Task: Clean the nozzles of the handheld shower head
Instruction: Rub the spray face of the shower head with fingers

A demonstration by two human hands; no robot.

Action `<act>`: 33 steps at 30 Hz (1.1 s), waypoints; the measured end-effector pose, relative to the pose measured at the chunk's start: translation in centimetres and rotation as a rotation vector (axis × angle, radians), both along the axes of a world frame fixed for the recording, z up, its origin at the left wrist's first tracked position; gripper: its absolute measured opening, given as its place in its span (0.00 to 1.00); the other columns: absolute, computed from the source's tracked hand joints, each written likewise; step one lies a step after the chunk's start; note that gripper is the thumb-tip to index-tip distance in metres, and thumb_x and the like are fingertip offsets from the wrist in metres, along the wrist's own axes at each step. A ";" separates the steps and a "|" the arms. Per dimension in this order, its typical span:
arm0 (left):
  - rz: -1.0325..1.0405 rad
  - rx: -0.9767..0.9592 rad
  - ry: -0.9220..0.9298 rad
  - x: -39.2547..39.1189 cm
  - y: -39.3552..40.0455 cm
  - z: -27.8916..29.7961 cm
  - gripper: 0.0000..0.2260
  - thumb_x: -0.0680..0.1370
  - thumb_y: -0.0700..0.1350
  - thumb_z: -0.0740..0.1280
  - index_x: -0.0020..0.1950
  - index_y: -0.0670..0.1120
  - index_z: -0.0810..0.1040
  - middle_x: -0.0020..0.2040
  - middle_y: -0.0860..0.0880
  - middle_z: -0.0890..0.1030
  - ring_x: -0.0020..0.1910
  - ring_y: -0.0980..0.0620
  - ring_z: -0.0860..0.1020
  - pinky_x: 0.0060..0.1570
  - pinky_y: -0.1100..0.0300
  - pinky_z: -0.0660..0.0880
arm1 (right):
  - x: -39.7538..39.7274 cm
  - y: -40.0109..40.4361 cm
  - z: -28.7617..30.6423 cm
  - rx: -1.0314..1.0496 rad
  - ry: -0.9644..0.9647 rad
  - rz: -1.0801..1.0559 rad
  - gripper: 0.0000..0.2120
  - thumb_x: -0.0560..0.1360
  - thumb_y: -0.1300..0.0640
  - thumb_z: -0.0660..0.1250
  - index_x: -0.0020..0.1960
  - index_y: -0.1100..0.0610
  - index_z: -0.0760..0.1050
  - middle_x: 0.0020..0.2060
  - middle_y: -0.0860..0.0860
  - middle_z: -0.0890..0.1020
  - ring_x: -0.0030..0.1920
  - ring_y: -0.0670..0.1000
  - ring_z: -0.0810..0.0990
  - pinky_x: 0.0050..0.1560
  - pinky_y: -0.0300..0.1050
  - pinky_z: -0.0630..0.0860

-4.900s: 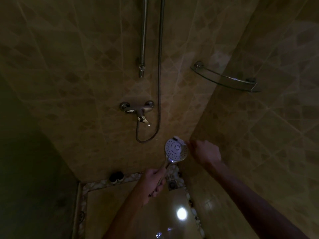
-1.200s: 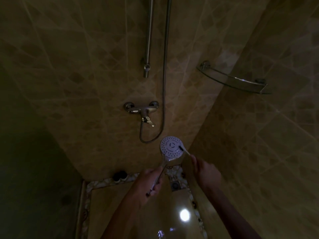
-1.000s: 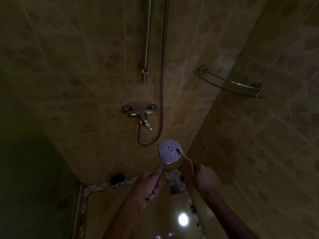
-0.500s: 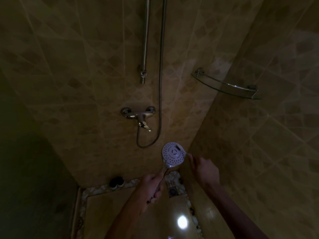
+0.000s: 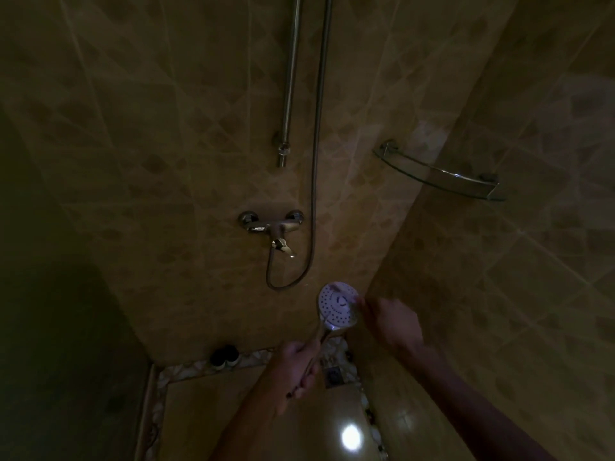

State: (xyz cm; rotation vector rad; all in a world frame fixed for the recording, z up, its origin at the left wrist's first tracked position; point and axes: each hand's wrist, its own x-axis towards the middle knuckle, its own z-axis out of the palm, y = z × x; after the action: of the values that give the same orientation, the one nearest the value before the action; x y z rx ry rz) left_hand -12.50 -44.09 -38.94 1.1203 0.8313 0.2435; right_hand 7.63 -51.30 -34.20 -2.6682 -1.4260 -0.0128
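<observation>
The handheld shower head [image 5: 337, 304] is round and white with dark nozzle dots, and its face is turned toward me. My left hand [image 5: 296, 367] grips its chrome handle from below. My right hand [image 5: 391, 322] is at the head's right rim, its fingers curled round a small brush [image 5: 354, 302]. The brush lies blurred across the right part of the face. The hose [image 5: 316, 161] runs up the wall from the mixer.
A chrome mixer tap [image 5: 271, 226] and a riser rail [image 5: 289, 81] are on the tiled wall ahead. A glass corner shelf [image 5: 439, 176] juts out at upper right. Two dark bottles [image 5: 224, 356] stand on the floor ledge; a floor drain [image 5: 334, 374] lies below.
My right hand has risen from below the head to its right rim, and the brush has swept over the right side of the face. My left hand keeps its grip on the handle.
</observation>
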 end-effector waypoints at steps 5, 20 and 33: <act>-0.002 -0.012 0.022 0.0 0.6 -0.7 0.16 0.79 0.53 0.63 0.36 0.44 0.72 0.27 0.47 0.70 0.21 0.54 0.63 0.19 0.66 0.54 | -1.9 -0.1 0.2 -0.058 -0.091 0.124 0.24 0.80 0.36 0.45 0.49 0.49 0.74 0.37 0.50 0.81 0.37 0.50 0.81 0.37 0.45 0.76; 0.019 -0.029 0.000 -0.5 1.0 -0.6 0.14 0.80 0.51 0.63 0.39 0.45 0.71 0.30 0.48 0.72 0.20 0.57 0.65 0.17 0.68 0.55 | 0.0 2.5 2.4 -0.110 -0.173 0.007 0.22 0.81 0.40 0.48 0.51 0.51 0.76 0.37 0.49 0.80 0.38 0.51 0.81 0.34 0.42 0.70; -0.020 0.046 0.006 -1.4 1.3 0.4 0.18 0.81 0.52 0.61 0.35 0.43 0.72 0.24 0.47 0.67 0.17 0.56 0.61 0.17 0.68 0.53 | -0.5 3.2 2.0 -0.061 -0.172 -0.037 0.21 0.81 0.42 0.48 0.54 0.51 0.76 0.42 0.52 0.82 0.42 0.54 0.82 0.36 0.43 0.71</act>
State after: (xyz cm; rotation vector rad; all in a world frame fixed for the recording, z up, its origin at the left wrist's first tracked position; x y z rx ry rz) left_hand -13.95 -42.83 -38.53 1.1718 0.8230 0.2440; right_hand 7.15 -48.14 -32.16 -2.8025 -1.4463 -0.2108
